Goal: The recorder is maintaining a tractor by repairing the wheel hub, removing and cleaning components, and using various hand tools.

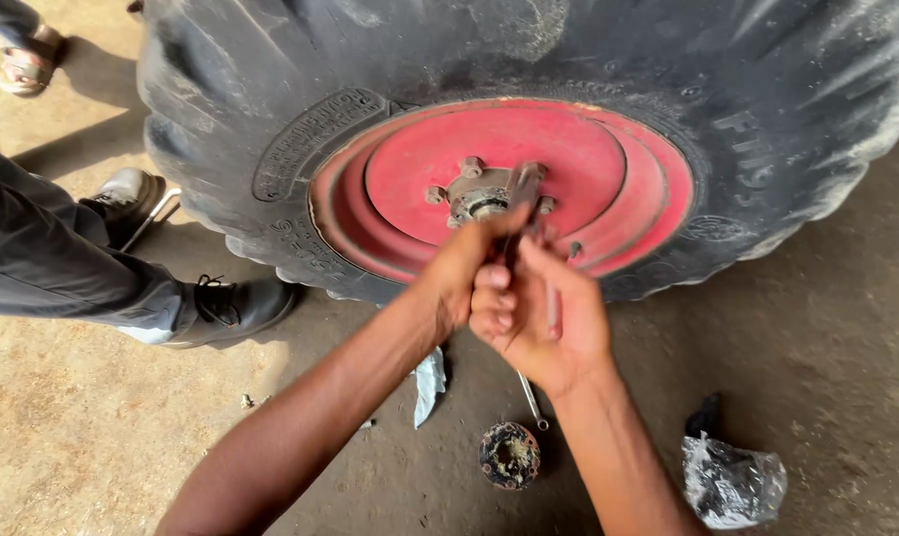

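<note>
The metal tool pressed at the red wheel's hub is clasped tight by both the left hand and right hand, fingers closed round its shaft.

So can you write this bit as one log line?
left hand: on wrench | right hand: gripping wrench | wrench: at hub of red wheel | nearby: greasy cap on ground

sunlit, dusty concrete floor with brownish stains

tyre: black | wheel disc: red | shoe: black | ground: brown
</note>
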